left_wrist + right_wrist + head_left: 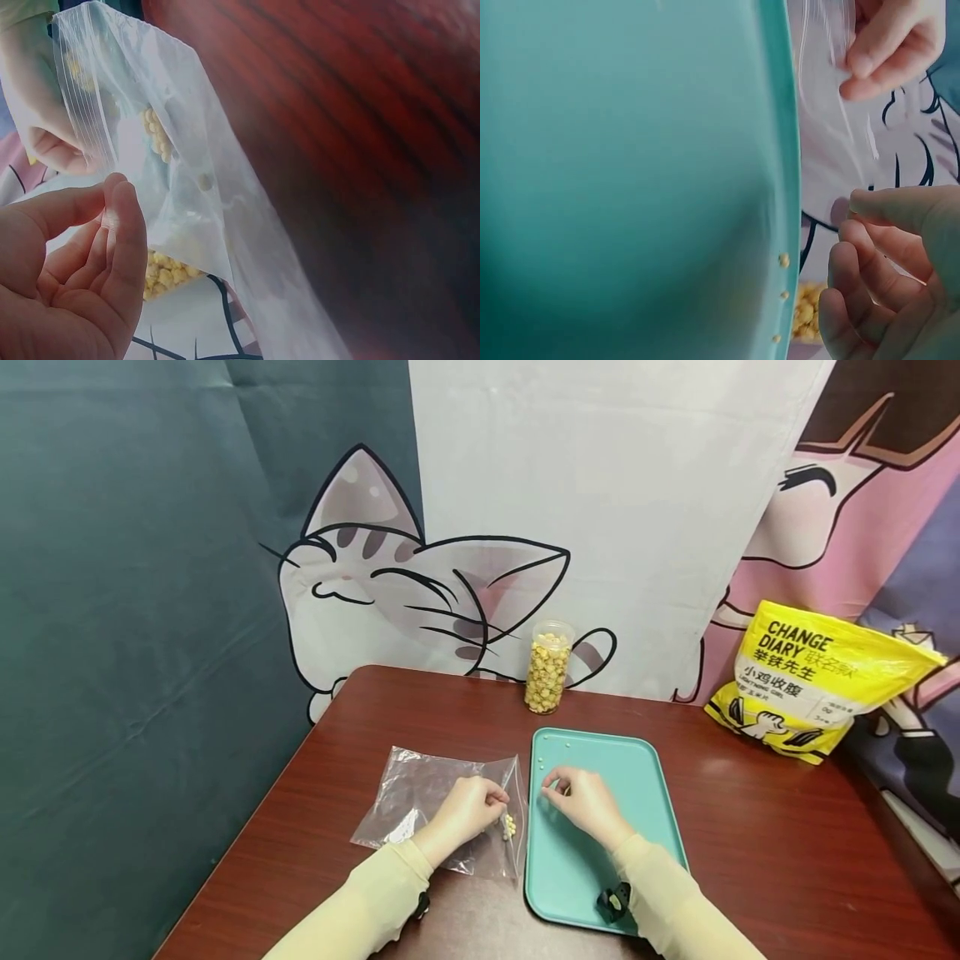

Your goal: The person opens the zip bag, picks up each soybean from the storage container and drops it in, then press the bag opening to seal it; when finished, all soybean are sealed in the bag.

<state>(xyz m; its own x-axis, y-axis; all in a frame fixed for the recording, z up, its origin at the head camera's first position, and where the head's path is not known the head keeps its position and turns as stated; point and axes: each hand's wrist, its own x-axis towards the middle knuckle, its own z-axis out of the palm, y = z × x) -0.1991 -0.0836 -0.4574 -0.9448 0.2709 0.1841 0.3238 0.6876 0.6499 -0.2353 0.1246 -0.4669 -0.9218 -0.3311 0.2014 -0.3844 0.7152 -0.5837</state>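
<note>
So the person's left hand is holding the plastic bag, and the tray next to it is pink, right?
Not quite. The left hand does pinch the clear plastic bag at its opening, but the tray beside it is teal green, not pink. The head view shows this plainly, and the right wrist view shows the same teal surface up close.

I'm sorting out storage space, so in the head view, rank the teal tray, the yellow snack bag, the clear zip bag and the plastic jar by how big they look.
1. teal tray
2. yellow snack bag and clear zip bag: look about alike, so not ranked; the snack bag stands farther away.
3. plastic jar, smallest, though also farthest back.
</note>
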